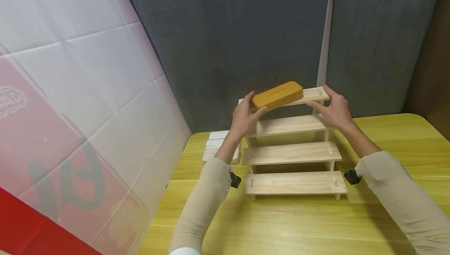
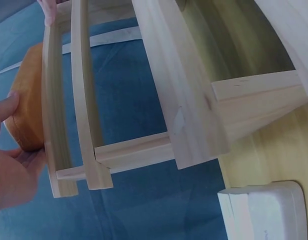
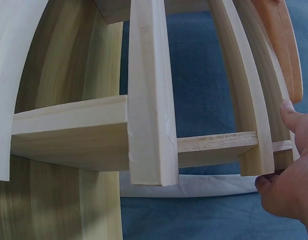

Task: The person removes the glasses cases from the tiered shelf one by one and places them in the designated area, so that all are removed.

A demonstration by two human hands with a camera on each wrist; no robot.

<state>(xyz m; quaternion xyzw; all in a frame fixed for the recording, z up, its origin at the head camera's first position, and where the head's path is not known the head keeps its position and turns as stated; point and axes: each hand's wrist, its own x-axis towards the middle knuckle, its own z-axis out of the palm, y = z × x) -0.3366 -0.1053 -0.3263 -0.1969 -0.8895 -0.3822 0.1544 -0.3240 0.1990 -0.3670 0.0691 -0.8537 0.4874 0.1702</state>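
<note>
An orange oblong case (image 1: pixel 277 95) with rounded corners and faint lettering lies along the top shelf (image 1: pixel 313 94) of a stepped wooden rack (image 1: pixel 291 184), reaching toward its left end. My left hand (image 1: pixel 244 116) holds the case's left end; in the left wrist view, thumb and fingers sit on opposite sides of the case (image 2: pixel 28 105). At the shelf's other end, my right hand (image 1: pixel 335 108) grips the corner. The right wrist view has the thumb of that hand (image 3: pixel 294 160) against one face of the shelf and a curled finger at its end.
The rack's lower shelves step down toward me on a yellow wood-grain table (image 1: pixel 281 223). Left of it sits a white object (image 1: pixel 215 139) with slots. A dark grey curtain (image 1: pixel 228 44) hangs behind, and a pale printed sheet (image 1: pixel 105 71) slants along the left.
</note>
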